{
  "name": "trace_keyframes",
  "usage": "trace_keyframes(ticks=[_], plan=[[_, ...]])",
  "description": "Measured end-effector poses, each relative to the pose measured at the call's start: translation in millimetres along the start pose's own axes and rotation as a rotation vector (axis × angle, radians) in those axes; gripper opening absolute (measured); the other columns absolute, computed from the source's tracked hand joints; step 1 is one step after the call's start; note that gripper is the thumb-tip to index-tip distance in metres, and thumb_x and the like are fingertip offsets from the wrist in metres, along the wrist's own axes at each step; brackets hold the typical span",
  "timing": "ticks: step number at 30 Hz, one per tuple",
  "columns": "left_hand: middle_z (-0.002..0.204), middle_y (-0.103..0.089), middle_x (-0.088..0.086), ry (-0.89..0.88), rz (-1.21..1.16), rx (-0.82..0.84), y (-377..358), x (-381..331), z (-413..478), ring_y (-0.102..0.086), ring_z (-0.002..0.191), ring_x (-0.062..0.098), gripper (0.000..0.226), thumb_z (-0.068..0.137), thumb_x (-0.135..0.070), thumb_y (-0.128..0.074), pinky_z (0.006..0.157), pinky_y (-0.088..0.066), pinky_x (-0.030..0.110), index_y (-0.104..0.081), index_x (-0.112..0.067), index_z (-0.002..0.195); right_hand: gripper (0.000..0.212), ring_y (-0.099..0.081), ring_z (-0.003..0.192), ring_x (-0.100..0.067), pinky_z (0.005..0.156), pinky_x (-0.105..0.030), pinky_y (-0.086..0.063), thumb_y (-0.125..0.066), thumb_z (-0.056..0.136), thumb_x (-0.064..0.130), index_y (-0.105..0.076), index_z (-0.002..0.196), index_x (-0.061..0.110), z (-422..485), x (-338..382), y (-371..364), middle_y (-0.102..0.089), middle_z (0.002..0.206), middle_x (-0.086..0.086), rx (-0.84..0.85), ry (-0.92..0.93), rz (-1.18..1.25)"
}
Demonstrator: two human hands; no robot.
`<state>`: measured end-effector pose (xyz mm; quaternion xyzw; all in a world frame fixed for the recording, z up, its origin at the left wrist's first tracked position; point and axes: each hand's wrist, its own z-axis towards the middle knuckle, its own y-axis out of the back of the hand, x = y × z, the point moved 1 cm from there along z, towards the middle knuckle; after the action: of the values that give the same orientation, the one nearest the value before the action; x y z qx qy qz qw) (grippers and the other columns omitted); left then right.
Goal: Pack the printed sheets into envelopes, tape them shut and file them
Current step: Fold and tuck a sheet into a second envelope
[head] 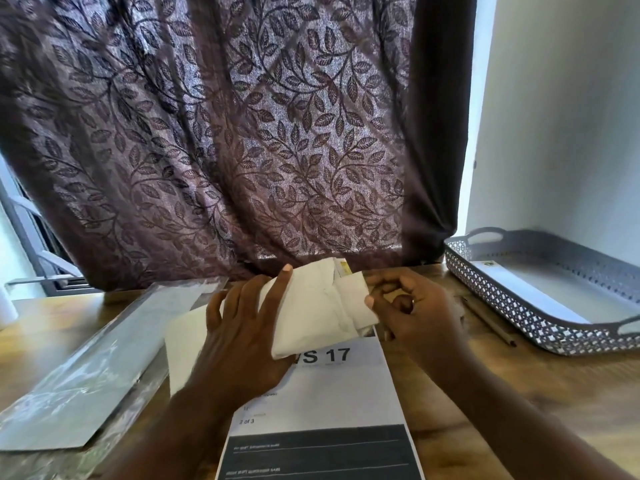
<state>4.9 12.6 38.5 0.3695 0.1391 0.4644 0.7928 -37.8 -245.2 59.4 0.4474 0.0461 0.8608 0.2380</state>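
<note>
two hands mid-packing: left hand (239, 327) grips white paper envelope (308, 317), right hand (412, 306) pinches folded white sheet (356, 299); taping, filing apparently remain.

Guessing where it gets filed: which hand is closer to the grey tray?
Right. The right hand is beside the grey tray, only a pencil lying between them; the left hand is farther off, across the white envelope both hands hold.

Backlit curtain (221, 140), soft blur, bowed edges
</note>
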Motion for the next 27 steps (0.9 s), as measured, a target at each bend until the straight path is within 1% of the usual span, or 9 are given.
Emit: trace_keyframes(ticks=[5,8,10,11,14,16,20,24,27], plan=[[0.141,-0.048,0.014,-0.034,-0.001,-0.025,-3.1,-6.7,0.7,-0.048,0.126,0.035,0.104,0.071,-0.065,-0.067,0.104,-0.034,0.059,-0.029,-0.013,0.153,0.018,-0.067,0.05,-0.012,0.044,-0.019,-0.048,-0.061,0.099,0.013,-0.075,0.11,0.016,-5.9,2.9,-9.2,-0.073,0.103,0.007,0.185,0.0,-0.076],[0.142,-0.045,0.013,-0.002,-0.003,0.0,-2.7,0.2,0.7,-0.046,0.128,0.035,0.11,0.067,-0.067,-0.067,0.104,-0.036,0.06,-0.024,-0.015,0.154,0.022,-0.065,0.045,-0.02,0.041,-0.028,-0.047,-0.055,0.101,0.011,-0.076,0.109,0.016,-6.8,5.1,-4.7,-0.075,0.093,0.012,0.142,-0.071,0.062],[0.142,-0.045,0.013,0.021,-0.007,0.019,-1.9,3.4,0.7,-0.045,0.127,0.034,0.114,0.064,-0.068,-0.069,0.103,-0.036,0.06,-0.022,-0.016,0.155,0.025,-0.062,0.042,-0.02,0.038,-0.025,-0.045,-0.052,0.103,0.012,-0.076,0.109,0.016,-7.1,6.8,-3.3,-0.075,0.087,0.013,0.158,-0.097,0.169],[0.142,-0.045,0.012,0.022,-0.005,0.026,-1.7,3.1,0.4,-0.045,0.127,0.034,0.115,0.064,-0.067,-0.069,0.103,-0.036,0.059,-0.022,-0.016,0.155,0.026,-0.06,0.041,-0.021,0.037,-0.024,-0.043,-0.051,0.104,0.014,-0.075,0.112,0.018,-7.7,8.0,-4.6,-0.076,0.091,0.009,0.208,-0.117,0.208],[0.141,-0.044,0.011,-0.006,-0.008,0.024,-2.2,-2.3,-0.6,-0.045,0.127,0.034,0.112,0.065,-0.065,-0.066,0.104,-0.035,0.057,-0.021,-0.016,0.156,0.027,-0.061,0.043,-0.024,0.038,-0.021,-0.044,-0.055,0.102,0.025,-0.07,0.125,0.024,-11.6,9.5,-14.0,-0.074,0.111,-0.001,0.397,-0.171,0.236],[0.14,-0.044,0.01,-0.012,-0.008,0.022,-2.2,-4.4,-0.6,-0.045,0.126,0.033,0.112,0.066,-0.063,-0.065,0.105,-0.033,0.056,-0.021,-0.015,0.157,0.032,-0.061,0.044,-0.025,0.039,-0.021,-0.044,-0.057,0.1,0.031,-0.068,0.129,0.024,-12.1,10.3,-16.1,-0.072,0.118,-0.002,0.457,-0.191,0.259],[0.141,-0.044,0.01,-0.012,-0.013,0.033,-2.1,-2.3,0.3,-0.045,0.126,0.031,0.113,0.065,-0.066,-0.064,0.104,-0.035,0.057,-0.024,-0.013,0.156,0.035,-0.06,0.045,-0.025,0.04,-0.023,-0.045,-0.06,0.099,0.029,-0.063,0.134,0.027,-8.3,11.2,-9.0,-0.073,0.121,0.002,0.502,-0.204,0.25],[0.149,-0.042,0.011,-0.067,-0.02,0.028,-5.9,-5.3,-1.9,-0.044,0.131,0.035,0.105,0.066,-0.057,-0.07,0.106,-0.034,0.058,-0.032,-0.011,0.153,0.04,-0.064,0.051,-0.026,0.043,-0.024,-0.049,-0.065,0.097,0.026,-0.06,0.137,0.023,-11.6,11.2,-12.3,-0.071,0.126,0.007,0.648,-0.221,0.225],[0.15,-0.041,0.012,-0.079,-0.019,0.025,-6.4,-4.9,-1.8,-0.044,0.132,0.036,0.105,0.066,-0.056,-0.072,0.106,-0.035,0.059,-0.032,-0.012,0.152,0.043,-0.066,0.055,-0.027,0.046,-0.026,-0.053,-0.067,0.097,0.024,-0.057,0.139,0.02,-10.7,9.7,-12.8,-0.07,0.128,0.005,0.662,-0.248,0.217]])
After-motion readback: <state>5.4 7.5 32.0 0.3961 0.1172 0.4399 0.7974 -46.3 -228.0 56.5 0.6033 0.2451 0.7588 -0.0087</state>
